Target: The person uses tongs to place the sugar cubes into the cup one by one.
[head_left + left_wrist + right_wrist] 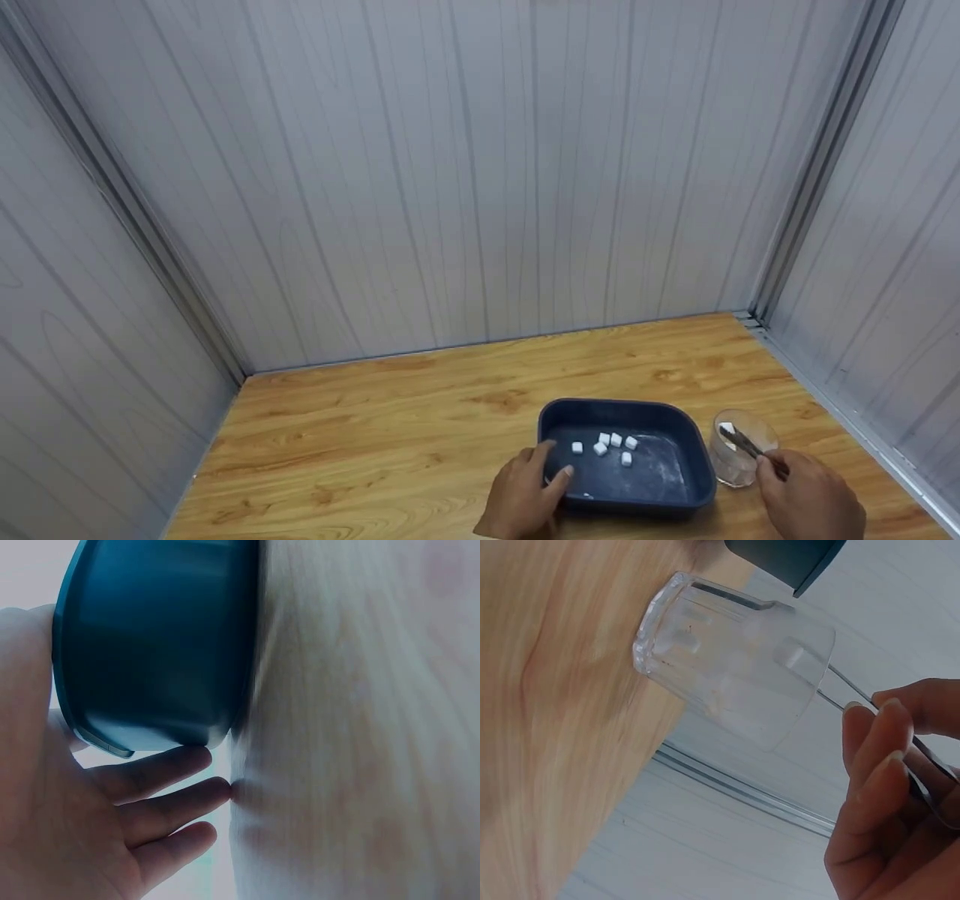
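Observation:
A dark blue rectangular dish (pixel 660 480) stands on the table with several small white cubes (pixel 600 448) scattered inside. My left hand (pixel 523 487) grips its left side, thumb over the rim. In the left wrist view three fingers (pixel 161 806) lie along the outside of the wall. My right hand (pixel 814 491) pinches metal tweezers (pixel 742 442), whose tips reach in at the mouth of a clear drinking glass (pixel 735 469). Between the tips sits a white cube (pixel 726 427), seen through the glass wall in the right wrist view as a pale block (pixel 802 656).
The wood-grain tabletop (pixel 360 442) extends to the left of the dish. A pale panel wall (pixel 480 187) rises behind it, with side walls at left and right. The glass stands close beside the dish's right end, near the right wall's metal edge strip (pixel 847 412).

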Available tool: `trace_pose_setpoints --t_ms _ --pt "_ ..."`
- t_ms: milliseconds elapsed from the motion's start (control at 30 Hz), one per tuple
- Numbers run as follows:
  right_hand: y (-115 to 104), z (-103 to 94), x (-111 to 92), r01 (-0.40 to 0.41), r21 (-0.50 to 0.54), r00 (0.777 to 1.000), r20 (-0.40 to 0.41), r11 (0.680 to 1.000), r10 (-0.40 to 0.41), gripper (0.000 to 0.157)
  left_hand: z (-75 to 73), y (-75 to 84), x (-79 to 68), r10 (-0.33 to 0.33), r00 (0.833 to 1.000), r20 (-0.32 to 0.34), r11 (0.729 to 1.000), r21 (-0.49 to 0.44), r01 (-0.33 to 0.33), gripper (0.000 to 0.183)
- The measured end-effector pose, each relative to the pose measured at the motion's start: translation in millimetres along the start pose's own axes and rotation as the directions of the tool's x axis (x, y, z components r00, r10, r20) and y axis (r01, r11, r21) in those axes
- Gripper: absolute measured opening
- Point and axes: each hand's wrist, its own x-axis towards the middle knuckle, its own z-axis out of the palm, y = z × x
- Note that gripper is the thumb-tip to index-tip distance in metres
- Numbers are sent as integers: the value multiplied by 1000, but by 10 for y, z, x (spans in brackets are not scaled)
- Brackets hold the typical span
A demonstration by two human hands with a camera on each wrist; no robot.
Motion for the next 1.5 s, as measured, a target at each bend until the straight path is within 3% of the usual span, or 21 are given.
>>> trace_pose_setpoints --t_ms 600,800,1500 --pt "-6 4 140 -46 -50 984 172 998 54 24 -1 -7 14 4 1000 -5 1000 -5 -4 58" --pt "-6 7 172 -58 -69 976 205 996 71 24 6 -22 7 40 999 -22 999 -3 -40 55" --pt "-2 -4 210 -83 -65 956 275 994 98 32 -3 -6 20 8 1000 1 1000 -6 -8 57"
